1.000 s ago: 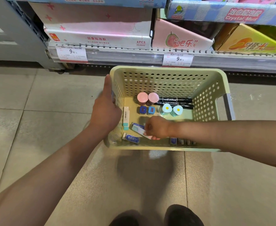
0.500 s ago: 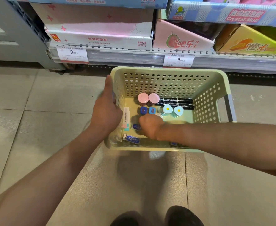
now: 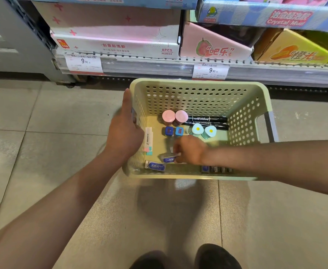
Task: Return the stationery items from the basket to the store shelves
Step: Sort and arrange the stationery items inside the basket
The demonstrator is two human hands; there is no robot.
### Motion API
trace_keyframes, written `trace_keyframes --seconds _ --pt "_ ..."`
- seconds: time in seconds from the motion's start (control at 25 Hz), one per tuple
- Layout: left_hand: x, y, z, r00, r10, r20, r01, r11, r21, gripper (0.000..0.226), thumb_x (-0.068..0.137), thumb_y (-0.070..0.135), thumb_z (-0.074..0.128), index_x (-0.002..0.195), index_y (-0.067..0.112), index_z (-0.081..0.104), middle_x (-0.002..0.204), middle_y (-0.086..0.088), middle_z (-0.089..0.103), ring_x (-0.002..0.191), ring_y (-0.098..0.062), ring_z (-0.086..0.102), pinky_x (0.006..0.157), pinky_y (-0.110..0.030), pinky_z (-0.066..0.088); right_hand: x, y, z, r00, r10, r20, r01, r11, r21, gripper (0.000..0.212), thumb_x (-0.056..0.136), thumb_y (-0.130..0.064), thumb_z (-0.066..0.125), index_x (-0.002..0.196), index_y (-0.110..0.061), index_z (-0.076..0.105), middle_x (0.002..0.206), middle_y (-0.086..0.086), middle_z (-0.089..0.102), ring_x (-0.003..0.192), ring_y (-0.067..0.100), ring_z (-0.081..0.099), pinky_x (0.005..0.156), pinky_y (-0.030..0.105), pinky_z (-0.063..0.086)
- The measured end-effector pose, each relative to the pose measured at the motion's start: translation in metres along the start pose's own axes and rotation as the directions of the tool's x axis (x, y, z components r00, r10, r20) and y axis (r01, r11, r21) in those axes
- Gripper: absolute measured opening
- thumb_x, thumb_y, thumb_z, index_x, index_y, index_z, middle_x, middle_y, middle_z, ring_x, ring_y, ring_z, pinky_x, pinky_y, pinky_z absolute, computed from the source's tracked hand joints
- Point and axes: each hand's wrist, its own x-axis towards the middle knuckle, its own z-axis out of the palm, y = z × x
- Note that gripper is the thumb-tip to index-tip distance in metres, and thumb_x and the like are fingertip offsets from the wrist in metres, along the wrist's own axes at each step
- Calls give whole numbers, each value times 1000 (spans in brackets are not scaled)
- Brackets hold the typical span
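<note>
Left hand clamped on the basket wall; right hand inside — fingers pinching an eraser

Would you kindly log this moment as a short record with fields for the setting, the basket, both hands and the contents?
setting: store aisle, tiled floor, shelf with price tags
basket: pale green perforated basket, held above the floor
left hand: left hand grips the basket's left wall
right hand: right hand inside the basket, fingers closing on a small blue-and-white eraser
contents: two pink-lidded jars, two black markers, two blue cubes, another eraser
</note>
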Motion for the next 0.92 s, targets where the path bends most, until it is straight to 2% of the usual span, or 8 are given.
trace_keyframes --seconds 0.12,0.24,0.32,0.36,0.48,0.6,0.76,0.92 --pt "1 -1 2 1000 15 -4 -15 1000 18 80 91 9 47 150 29 -2 121 -8 56 98 -22 56 80 -35 43 -15 19 -11 999 14 45 -22 984 177 22 86 -13 64 108 -10 66 91 1 60 89 17 61 72 23 48" --pt "1 1 0 1000 11 14 -11 1000 23 79 91 10 47 150 29 -2 118 -6 57 91 -17 53 77 -33 42 -26 33 -15 997 -1 81 -8 994 110 28 93 -9 52 120 -12 59 103 1 59 97 15 58 89 25 49" --pt "-2 1 -1 999 19 28 -19 1000 18 79 92 10 47 150 30 -2 114 -2 56 90 -15 52 77 -32 41 -27 41 -15 999 20 49 -26 991 131 25 92 -6 52 117 -9 55 102 2 57 95 16 57 90 28 50" --pt "-2 3 -2 999 20 32 -20 1000 13 78 92 11 47 150 30 -2 111 1 55 89 -15 52 76 -31 41 -27 43 -14 999 19 27 -22 991 134 22 91 -4 52 112 -7 56 99 2 56 92 14 55 88 25 50" --pt "-4 6 -3 999 29 33 -29 1000 -11 76 92 9 44 150 29 -1 96 6 52 75 -10 52 72 -31 41 -24 47 -8 1000 -8 -6 8 998 58 21 91 -3 51 109 -8 59 97 0 57 88 9 52 79 18 43" --pt "-3 4 -3 999 20 37 -20 1000 -23 77 91 8 43 150 30 -1 83 8 51 67 -1 48 68 -30 40 -19 52 -1 1000 -12 -13 11 998 -66 22 92 -3 47 110 -10 58 99 4 61 83 14 54 70 22 43" --pt "-4 4 -4 999 26 46 -25 1000 -15 76 92 10 44 150 29 -1 86 7 52 66 -1 48 60 -25 39 -12 59 10 997 -65 -31 54 958 -281 29 88 0 50 110 -16 60 106 5 60 85 19 61 69 28 53" --pt "-3 4 -3 999 11 48 -10 1000 -12 77 92 11 45 150 30 -2 91 6 53 66 0 48 64 -28 40 -14 57 10 998 -32 56 52 916 -398 33 86 3 49 115 -11 58 105 7 59 75 17 56 57 22 46"
